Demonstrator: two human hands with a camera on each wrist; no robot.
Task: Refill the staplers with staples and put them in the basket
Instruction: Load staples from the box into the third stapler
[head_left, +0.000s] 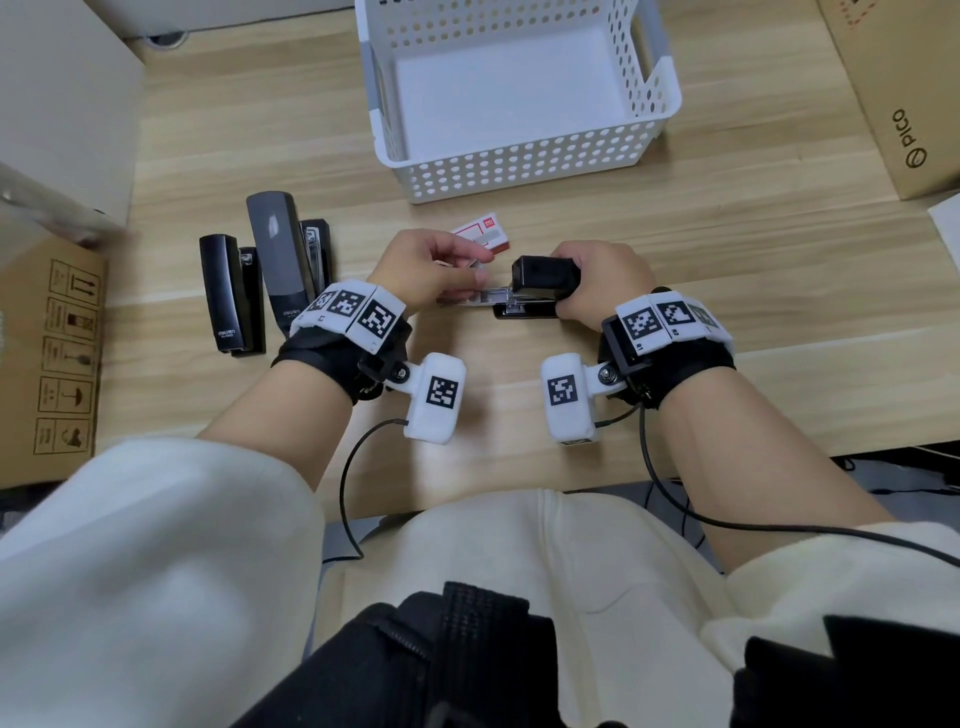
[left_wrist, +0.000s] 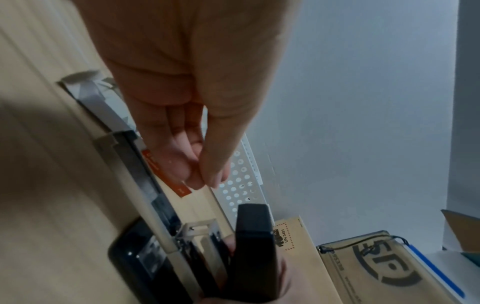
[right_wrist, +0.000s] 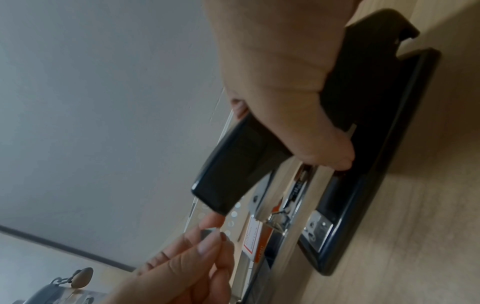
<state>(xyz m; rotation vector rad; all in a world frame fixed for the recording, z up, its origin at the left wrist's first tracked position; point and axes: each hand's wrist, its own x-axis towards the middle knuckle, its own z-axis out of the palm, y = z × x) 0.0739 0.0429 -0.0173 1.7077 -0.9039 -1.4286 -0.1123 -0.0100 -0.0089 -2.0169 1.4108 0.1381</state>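
Observation:
A black stapler lies open on the wooden desk, its metal magazine pointing left. My right hand grips the raised top cover, thumb on one side and fingers on the other. My left hand pinches a short grey staple strip between thumb and fingertips, just above the magazine's front end. The red and white staple box lies right behind my left hand. Farther back the white perforated basket holds nothing.
Two more staplers lie at the left: a black one and a larger grey one. Cardboard boxes stand at the far right and at the left edge. Cables hang from both wrists.

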